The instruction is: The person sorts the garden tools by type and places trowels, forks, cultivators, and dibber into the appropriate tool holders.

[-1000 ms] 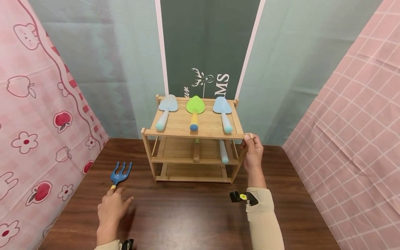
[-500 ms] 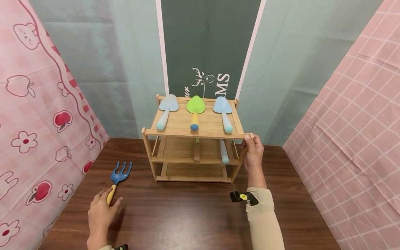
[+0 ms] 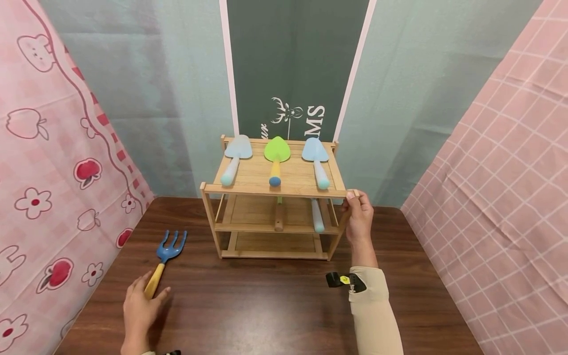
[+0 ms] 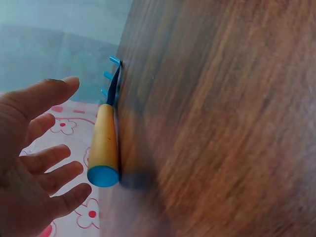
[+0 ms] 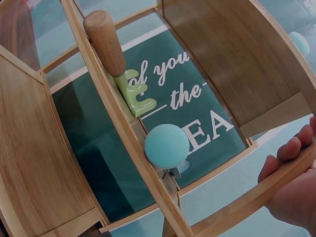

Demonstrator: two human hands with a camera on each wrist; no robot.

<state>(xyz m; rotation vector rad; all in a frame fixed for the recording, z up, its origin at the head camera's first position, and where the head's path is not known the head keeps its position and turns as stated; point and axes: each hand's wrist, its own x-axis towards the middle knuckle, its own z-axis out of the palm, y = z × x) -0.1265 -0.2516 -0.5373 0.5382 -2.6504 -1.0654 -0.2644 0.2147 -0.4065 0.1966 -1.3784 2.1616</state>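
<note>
A blue hand fork [image 3: 168, 251] with a yellow handle [image 4: 102, 140] lies on the table at the left, tines pointing away. Just above its handle hovers my left hand [image 3: 141, 305], fingers spread and apart from it in the left wrist view. My right hand [image 3: 360, 217] grips the front right corner of a wooden three-tier rack [image 3: 275, 190]. On its top shelf lie a pale grey trowel [image 3: 238, 148], a green trowel [image 3: 277, 149] with a yellow handle, and a light blue trowel [image 3: 316, 150]. The middle shelf holds a green fork [image 5: 136, 94] with a wooden handle and a tool with a turquoise-tipped handle [image 5: 167, 146].
The dark wooden table [image 3: 257, 305] stretches in front of the rack. A pink patterned cloth [image 3: 66, 197] hangs at the left, a pink checked cloth [image 3: 497, 172] at the right. Behind the rack is a grey-green curtain [image 3: 182, 98] with a dark printed panel.
My left hand has moved back and left along the fork's handle, uncovering more of it. The fork has stayed in place. My right hand keeps its grip on the rack.
</note>
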